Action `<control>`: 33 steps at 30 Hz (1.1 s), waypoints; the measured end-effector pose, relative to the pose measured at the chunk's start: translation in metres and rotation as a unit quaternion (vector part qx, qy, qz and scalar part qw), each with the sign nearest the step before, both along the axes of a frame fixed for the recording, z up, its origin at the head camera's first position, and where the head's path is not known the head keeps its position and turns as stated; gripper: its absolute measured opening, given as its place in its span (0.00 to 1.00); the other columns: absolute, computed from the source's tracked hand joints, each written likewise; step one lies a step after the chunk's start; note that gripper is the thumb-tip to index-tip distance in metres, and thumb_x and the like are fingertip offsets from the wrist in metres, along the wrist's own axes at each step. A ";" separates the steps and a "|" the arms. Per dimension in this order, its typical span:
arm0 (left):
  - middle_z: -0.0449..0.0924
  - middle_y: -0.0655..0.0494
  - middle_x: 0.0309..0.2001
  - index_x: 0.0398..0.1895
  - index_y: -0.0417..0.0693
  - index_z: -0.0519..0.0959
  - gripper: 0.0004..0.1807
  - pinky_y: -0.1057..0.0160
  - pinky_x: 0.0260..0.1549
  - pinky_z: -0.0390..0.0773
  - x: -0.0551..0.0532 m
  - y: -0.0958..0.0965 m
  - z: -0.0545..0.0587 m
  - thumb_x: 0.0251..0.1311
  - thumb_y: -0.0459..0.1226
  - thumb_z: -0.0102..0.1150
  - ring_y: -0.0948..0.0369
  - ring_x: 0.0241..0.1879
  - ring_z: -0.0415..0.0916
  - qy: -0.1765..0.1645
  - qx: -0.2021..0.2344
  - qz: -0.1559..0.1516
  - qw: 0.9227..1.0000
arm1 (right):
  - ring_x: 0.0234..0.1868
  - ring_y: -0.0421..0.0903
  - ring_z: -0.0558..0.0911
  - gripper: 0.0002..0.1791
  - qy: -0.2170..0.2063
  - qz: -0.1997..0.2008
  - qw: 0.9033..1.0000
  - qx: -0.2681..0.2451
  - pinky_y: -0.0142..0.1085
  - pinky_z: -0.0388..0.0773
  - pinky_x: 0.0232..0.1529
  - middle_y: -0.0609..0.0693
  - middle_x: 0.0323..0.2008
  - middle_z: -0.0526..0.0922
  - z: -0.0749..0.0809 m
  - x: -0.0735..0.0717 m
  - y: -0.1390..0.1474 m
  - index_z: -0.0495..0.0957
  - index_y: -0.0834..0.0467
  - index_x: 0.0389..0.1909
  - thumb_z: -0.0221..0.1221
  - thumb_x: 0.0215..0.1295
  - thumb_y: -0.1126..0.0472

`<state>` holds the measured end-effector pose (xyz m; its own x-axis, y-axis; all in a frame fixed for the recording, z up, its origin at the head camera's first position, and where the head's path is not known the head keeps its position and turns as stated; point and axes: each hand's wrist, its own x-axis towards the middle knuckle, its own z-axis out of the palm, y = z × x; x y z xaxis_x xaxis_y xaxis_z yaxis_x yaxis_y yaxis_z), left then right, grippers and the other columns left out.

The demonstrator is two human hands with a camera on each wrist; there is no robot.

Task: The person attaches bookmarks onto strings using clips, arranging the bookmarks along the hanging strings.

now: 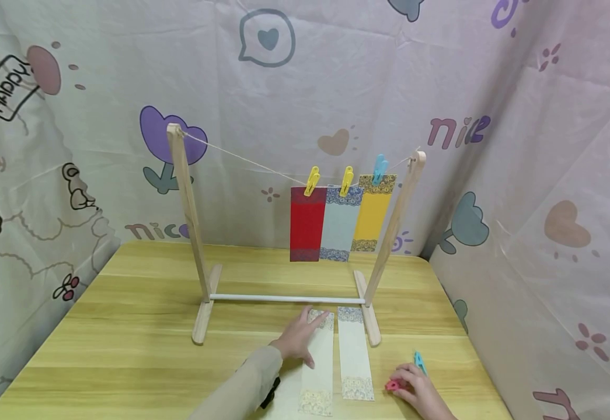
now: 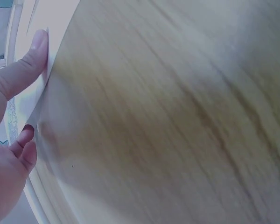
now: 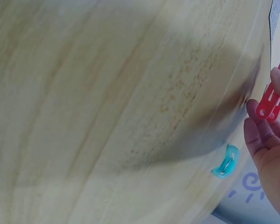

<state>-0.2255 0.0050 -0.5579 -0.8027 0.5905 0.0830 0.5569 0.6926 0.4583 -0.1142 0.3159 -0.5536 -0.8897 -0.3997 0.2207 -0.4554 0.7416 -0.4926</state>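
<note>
My left hand point(image 1: 298, 337) reaches over a cream paper strip point(image 1: 317, 373) with patterned ends, its fingers near the strip's far end. In the left wrist view the thumb point(image 2: 30, 63) lies along the paper and other fingertips are at its edge. A second pale strip point(image 1: 355, 356) lies just to the right. My right hand point(image 1: 415, 388) pinches a red clothespin point(image 3: 274, 95) between thumb and fingers, low over the table. Beyond that hand a blue clothespin point(image 1: 419, 363) lies on the wood.
A wooden frame point(image 1: 189, 216) with a white crossbar point(image 1: 283, 298) stands behind the strips. From its string hang a red strip point(image 1: 306, 224), a light blue strip point(image 1: 340, 224) and a yellow strip point(image 1: 374, 213), clipped by yellow and blue clothespins. Printed cloth surrounds the table point(image 1: 100, 326).
</note>
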 end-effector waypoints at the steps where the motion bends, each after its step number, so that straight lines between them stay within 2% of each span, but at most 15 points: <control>1: 0.41 0.33 0.64 0.69 0.56 0.48 0.69 0.49 0.45 0.71 0.000 0.000 0.000 0.11 0.48 0.75 0.39 0.55 0.59 -0.005 0.005 -0.001 1.000 | 0.37 0.41 0.73 0.11 0.005 -0.001 1.000 0.002 0.33 0.76 0.33 0.48 0.39 0.73 0.000 0.000 0.000 0.78 0.54 0.33 0.65 0.46 0.66; 5: 0.32 0.31 0.65 0.70 0.57 0.43 0.71 0.49 0.46 0.70 0.002 0.000 0.002 0.13 0.43 0.75 0.36 0.57 0.55 -0.037 0.031 0.002 0.999 | 0.37 0.43 0.74 0.12 0.029 0.003 1.000 -0.008 0.34 0.76 0.33 0.51 0.39 0.74 -0.003 0.000 0.000 0.78 0.55 0.33 0.65 0.45 0.67; 11: 0.29 0.29 0.65 0.70 0.57 0.41 0.71 0.49 0.45 0.71 0.004 -0.002 0.002 0.16 0.37 0.75 0.32 0.57 0.51 -0.082 0.078 0.012 0.993 | 0.41 0.56 0.75 0.14 0.041 -0.016 0.999 -0.020 0.40 0.77 0.36 0.58 0.43 0.73 -0.001 -0.001 -0.004 0.78 0.56 0.34 0.64 0.44 0.70; 16: 0.28 0.30 0.65 0.70 0.61 0.40 0.70 0.61 0.35 0.77 0.003 -0.004 -0.001 0.18 0.31 0.74 0.32 0.57 0.52 -0.119 0.134 0.019 0.984 | 0.38 0.45 0.76 0.16 0.044 -0.011 0.999 -0.026 0.34 0.77 0.34 0.55 0.41 0.74 0.001 -0.003 -0.007 0.78 0.58 0.35 0.64 0.42 0.73; 18: 0.27 0.31 0.65 0.70 0.63 0.38 0.71 0.67 0.30 0.77 0.003 -0.004 -0.002 0.19 0.30 0.73 0.32 0.56 0.54 -0.130 0.147 0.021 0.980 | 0.37 0.41 0.75 0.17 0.054 -0.006 0.998 -0.031 0.33 0.77 0.33 0.54 0.40 0.74 0.001 -0.003 -0.008 0.78 0.58 0.35 0.64 0.41 0.74; 21: 0.26 0.30 0.65 0.70 0.63 0.36 0.72 0.71 0.27 0.75 0.002 -0.004 -0.002 0.19 0.28 0.73 0.32 0.54 0.56 -0.135 0.158 0.023 0.978 | 0.37 0.39 0.74 0.17 0.069 -0.002 0.997 -0.038 0.32 0.76 0.32 0.51 0.38 0.73 0.000 -0.003 -0.009 0.78 0.58 0.34 0.65 0.40 0.73; 28: 0.27 0.28 0.64 0.69 0.65 0.36 0.70 0.68 0.28 0.77 0.002 -0.006 -0.001 0.22 0.23 0.70 0.30 0.58 0.44 -0.183 0.177 0.019 0.967 | 0.35 0.36 0.73 0.13 0.059 0.007 0.997 -0.058 0.29 0.76 0.30 0.50 0.38 0.73 0.000 -0.003 -0.011 0.77 0.59 0.34 0.65 0.44 0.70; 33: 0.32 0.31 0.66 0.70 0.62 0.39 0.67 0.63 0.31 0.78 0.001 -0.010 -0.003 0.25 0.22 0.69 0.31 0.60 0.39 -0.190 0.181 0.008 0.965 | 0.35 0.35 0.73 0.13 0.050 0.015 0.997 -0.061 0.30 0.76 0.30 0.52 0.37 0.73 0.001 -0.004 -0.012 0.77 0.60 0.35 0.64 0.45 0.70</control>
<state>-0.2240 -0.0047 -0.5605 -0.8244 0.5657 -0.0215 0.2912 0.4563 0.8409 -0.1186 0.3043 -0.5525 -0.8492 -0.3904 0.3557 -0.5273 0.6648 -0.5292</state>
